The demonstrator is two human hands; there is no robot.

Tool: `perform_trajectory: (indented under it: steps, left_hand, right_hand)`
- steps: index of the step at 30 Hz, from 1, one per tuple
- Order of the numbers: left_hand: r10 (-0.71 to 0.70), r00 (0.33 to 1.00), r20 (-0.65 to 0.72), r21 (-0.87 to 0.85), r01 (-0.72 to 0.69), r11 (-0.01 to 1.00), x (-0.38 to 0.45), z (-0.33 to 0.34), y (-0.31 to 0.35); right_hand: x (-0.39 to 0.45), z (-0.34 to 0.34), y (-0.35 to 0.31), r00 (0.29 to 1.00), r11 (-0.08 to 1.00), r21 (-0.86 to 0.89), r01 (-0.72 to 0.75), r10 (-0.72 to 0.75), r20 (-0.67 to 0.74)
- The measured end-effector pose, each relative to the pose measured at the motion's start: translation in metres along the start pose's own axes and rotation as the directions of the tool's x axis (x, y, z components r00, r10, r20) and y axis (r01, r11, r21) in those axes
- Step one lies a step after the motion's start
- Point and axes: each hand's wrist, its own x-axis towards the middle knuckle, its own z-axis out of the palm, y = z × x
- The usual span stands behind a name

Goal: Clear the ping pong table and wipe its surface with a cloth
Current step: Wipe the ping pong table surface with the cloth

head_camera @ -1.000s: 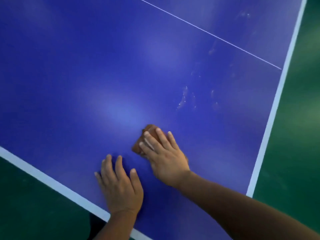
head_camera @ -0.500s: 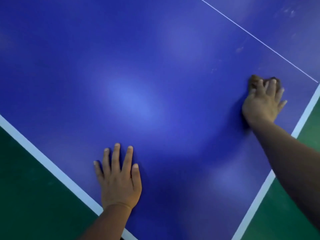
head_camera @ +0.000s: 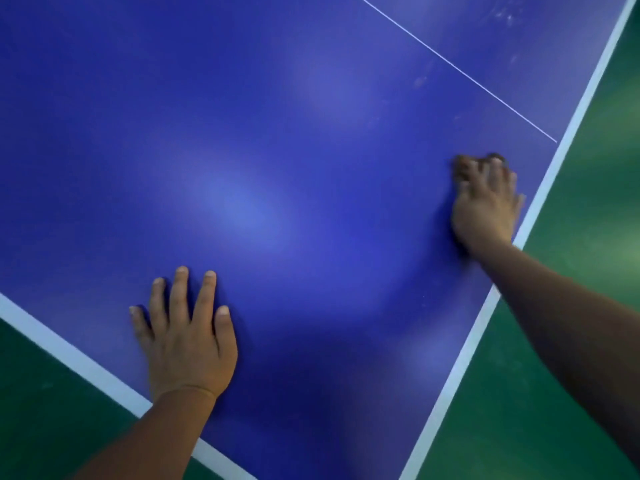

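Note:
The blue ping pong table (head_camera: 277, 133) fills most of the view, with white edge lines and a thin white centre line. My left hand (head_camera: 183, 337) lies flat on it near the front edge, fingers spread. My right hand (head_camera: 485, 202) presses a brown cloth (head_camera: 462, 164) against the surface close to the right edge line. Only the cloth's dark rim shows past my fingertips; the rest is hidden under my hand. The right hand is blurred.
Faint smudges (head_camera: 420, 81) mark the surface near the centre line and at the top right (head_camera: 502, 13). Green floor (head_camera: 571, 341) lies beyond the right edge and below the front edge.
My right hand swept the cloth from the middle front of the table out to the right edge, then drew back slightly. My left hand stayed planted.

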Motion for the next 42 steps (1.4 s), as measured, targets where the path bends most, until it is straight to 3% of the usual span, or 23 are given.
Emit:
perform_trajectory:
  steps: [2, 4, 7, 9, 11, 12, 16, 20, 22, 23, 26, 28, 29, 30, 33, 34, 35, 36, 38, 39, 40, 41, 42]
  left_hand:
    - [0.0, 1.0, -0.002, 0.004, 0.0, 1.0, 0.0, 0.0, 0.001]
    - [0.006, 1.0, -0.011, 0.001, -0.006, 1.0, 0.0, 0.0, 0.001]
    - [0.015, 1.0, -0.027, -0.01, -0.016, 1.0, 0.0, -0.001, 0.0]
    - [0.016, 0.999, -0.048, -0.005, -0.017, 1.0, -0.003, -0.001, -0.001]
    - [0.035, 0.997, -0.073, -0.001, -0.035, 0.999, -0.002, 0.0, 0.0]
    - [0.04, 0.997, -0.071, -0.002, -0.04, 0.999, -0.001, 0.0, 0.0]
    - [0.038, 0.996, -0.081, -0.004, -0.038, 0.999, -0.002, 0.004, 0.0]
    - [0.029, 0.997, -0.076, -0.007, -0.029, 1.0, -0.002, 0.003, 0.0]
    - [0.035, 0.997, -0.07, 0.004, -0.035, 0.999, -0.002, 0.003, 0.001]
    - [0.036, 0.997, -0.07, 0.005, -0.035, 0.999, -0.002, 0.003, 0.001]
    - [0.033, 0.995, -0.096, 0.013, -0.032, 0.999, -0.001, 0.005, 0.001]
    - [0.031, 0.992, -0.123, 0.023, -0.028, 0.999, -0.003, 0.006, 0.001]
    - [0.025, 0.991, -0.134, 0.021, -0.022, 1.0, -0.001, 0.007, 0.0]
    - [0.021, 0.99, -0.137, 0.014, -0.02, 1.0, 0.0, 0.007, 0.0]
    - [0.02, 0.99, -0.14, 0.001, -0.021, 1.0, -0.001, 0.009, 0.0]
    - [0.016, 0.989, -0.148, 0.003, -0.016, 1.0, -0.002, 0.008, 0.0]
    - [0.017, 0.989, -0.147, 0.006, -0.016, 1.0, -0.003, 0.007, 0.0]
    - [0.025, 0.99, -0.138, 0.01, -0.024, 1.0, -0.005, 0.006, 0.001]
    - [0.036, 0.99, -0.138, 0.013, -0.035, 0.999, -0.016, 0.003, 0.004]
    - [0.023, 0.989, -0.145, -0.005, -0.024, 1.0, -0.026, 0.002, 0.005]
    - [-0.001, 0.989, -0.15, -0.037, -0.004, 0.999, -0.041, 0.002, 0.008]
    - [-0.029, 0.987, -0.155, -0.074, 0.018, 0.997, -0.061, 0.002, 0.01]
    - [-0.05, 0.985, -0.164, -0.105, 0.033, 0.994, -0.083, 0.005, 0.011]
  right_hand:
    - [0.001, -0.008, 0.021, 0.986, 0.985, 0.048, -0.168, 0.167, 0.024]
    - [-0.019, -0.001, 0.007, 0.992, 0.99, 0.065, -0.128, 0.128, 0.007]
    - [-0.091, 0.017, -0.032, 0.962, 0.962, 0.035, 0.273, -0.272, -0.023]
    - [-0.155, 0.031, -0.029, 0.792, 0.792, 0.001, 0.611, -0.611, 0.008]
    - [-0.167, 0.029, 0.002, 0.636, 0.635, -0.026, 0.772, -0.77, 0.062]
    - [-0.152, 0.026, 0.017, 0.632, 0.632, -0.029, 0.774, -0.771, 0.081]
    - [-0.081, 0.017, 0.026, 0.858, 0.859, 0.028, 0.511, -0.511, 0.041]
    - [-0.082, 0.019, 0.0, 0.862, 0.862, 0.016, 0.507, -0.507, 0.013]
    - [-0.117, 0.021, -0.008, 0.738, 0.738, -0.018, 0.674, -0.674, 0.007]
    - [-0.148, 0.024, -0.011, 0.611, 0.61, -0.039, 0.791, -0.791, 0.029]
    - [-0.248, 0.034, 0.006, 0.008, 0.003, -0.024, 1.0, -0.978, 0.21]
    - [-0.238, 0.03, 0.011, -0.201, -0.203, 0.02, 0.979, -0.941, 0.274]
    - [-0.216, 0.031, 0.005, -0.182, -0.198, -0.043, 0.979, -0.953, 0.243]
    - [-0.191, 0.032, -0.004, -0.072, -0.094, -0.102, 0.99, -0.978, 0.195]
    - [-0.128, 0.02, -0.036, 0.557, 0.557, -0.03, 0.83, -0.829, 0.042]
    - [-0.132, 0.02, -0.042, 0.659, 0.66, 0.02, 0.751, -0.751, 0.039]
    - [-0.15, 0.025, -0.045, 0.65, 0.651, 0.01, 0.759, -0.759, 0.035]
    - [-0.18, 0.031, -0.041, 0.535, 0.534, -0.031, 0.845, -0.844, 0.041]
    - [-0.25, 0.04, -0.01, 0.051, 0.045, -0.045, 0.998, -0.989, 0.142]
    - [-0.272, 0.035, 0.01, -0.096, -0.101, -0.019, 0.995, -0.977, 0.19]
    - [-0.268, 0.03, 0.027, -0.142, -0.153, -0.037, 0.988, -0.967, 0.211]
    - [-0.246, 0.024, 0.04, -0.084, -0.106, -0.106, 0.989, -0.979, 0.187]
    - [-0.216, 0.019, 0.049, 0.111, 0.09, -0.158, 0.983, -0.985, 0.131]
